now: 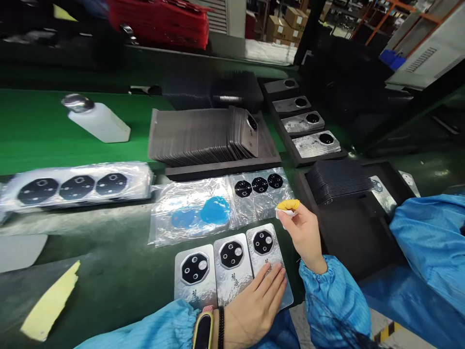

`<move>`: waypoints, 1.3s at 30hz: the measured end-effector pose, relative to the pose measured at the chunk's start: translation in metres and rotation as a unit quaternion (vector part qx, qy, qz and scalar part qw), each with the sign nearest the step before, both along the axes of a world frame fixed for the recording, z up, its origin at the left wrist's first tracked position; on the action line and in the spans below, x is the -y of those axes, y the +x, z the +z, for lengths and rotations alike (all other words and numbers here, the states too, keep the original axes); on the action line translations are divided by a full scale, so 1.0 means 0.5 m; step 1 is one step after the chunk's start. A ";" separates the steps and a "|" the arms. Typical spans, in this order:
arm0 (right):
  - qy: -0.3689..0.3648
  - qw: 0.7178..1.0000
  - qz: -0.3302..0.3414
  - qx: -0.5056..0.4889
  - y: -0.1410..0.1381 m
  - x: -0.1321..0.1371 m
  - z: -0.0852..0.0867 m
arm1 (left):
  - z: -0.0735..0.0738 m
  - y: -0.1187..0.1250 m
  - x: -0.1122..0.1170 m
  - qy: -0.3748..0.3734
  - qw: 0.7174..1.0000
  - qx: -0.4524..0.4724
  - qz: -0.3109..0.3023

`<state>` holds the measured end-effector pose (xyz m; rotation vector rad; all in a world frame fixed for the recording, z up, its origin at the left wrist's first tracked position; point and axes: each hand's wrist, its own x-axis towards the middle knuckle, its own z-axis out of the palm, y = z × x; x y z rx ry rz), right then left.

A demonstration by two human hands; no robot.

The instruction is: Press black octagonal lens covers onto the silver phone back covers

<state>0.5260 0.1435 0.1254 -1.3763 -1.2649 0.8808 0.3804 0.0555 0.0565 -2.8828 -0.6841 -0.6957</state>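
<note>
Three silver phone back panels (232,261) with black octagonal camera areas lie side by side on the green table. My left hand (256,308) rests flat, fingers stretched, across the lower part of the rightmost panel (275,247). Above that panel, my right hand (305,235) pinches a small white wipe (285,211) with something yellow (289,204) at the fingertips. Just beyond the panels is a clear plastic sheet (189,237) with blue film pieces (214,210). Beside the film, three black octagonal stickers (259,185) are on clear backing.
A rack of upright panels (196,135) stands behind. At left are a white bottle (101,123), a bagged sticker stack (76,186) and a yellow paper strip (51,300). To the right sit a black tray (348,237) and a co-worker's blue sleeve (432,237).
</note>
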 end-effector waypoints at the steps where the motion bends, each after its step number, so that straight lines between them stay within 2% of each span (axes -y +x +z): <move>1: -0.003 1.000 0.007 0.013 -0.001 -0.006 -0.008 | -0.001 0.003 0.000 0.003 1.000 -0.002 0.005; 6: 0.012 0.992 0.085 0.091 -0.022 -0.034 -0.035 | -0.004 0.017 -0.011 0.014 1.000 0.006 0.019; 10: 0.028 0.971 0.190 0.141 -0.052 -0.048 -0.023 | -0.010 0.027 -0.027 0.004 0.999 0.037 -0.007; 14: 0.046 0.953 0.249 0.166 -0.078 -0.063 -0.005 | -0.024 0.031 -0.038 0.002 0.999 0.050 -0.018; 17: 0.065 0.936 0.290 0.187 -0.103 -0.078 -0.006 | -0.026 0.025 -0.041 -0.009 0.999 0.047 -0.022; 20: 0.087 0.913 0.331 0.222 -0.142 -0.096 -0.019 | -0.023 0.014 -0.039 -0.027 0.998 0.042 -0.027; 23: 0.099 0.878 0.384 0.270 -0.194 -0.116 -0.033 | -0.020 0.006 -0.037 -0.047 0.997 0.040 -0.035; 26: 0.094 0.843 0.430 0.308 -0.249 -0.130 -0.041 | -0.021 0.007 -0.038 -0.069 0.996 0.028 -0.045; 30: 0.073 0.816 0.486 0.305 -0.311 -0.135 -0.037 | -0.024 0.012 -0.043 -0.090 0.993 0.003 -0.076; 35: 0.076 0.791 0.514 0.324 -0.355 -0.125 -0.025 | -0.019 0.011 -0.046 -0.099 0.987 -0.020 -0.121; 37: 0.107 0.791 0.511 0.320 -0.351 -0.121 -0.019 | -0.018 0.012 -0.047 -0.098 0.987 -0.021 -0.125; 39: 0.136 0.800 0.503 0.298 -0.323 -0.118 -0.015 | -0.017 0.013 -0.046 -0.097 0.989 -0.015 -0.110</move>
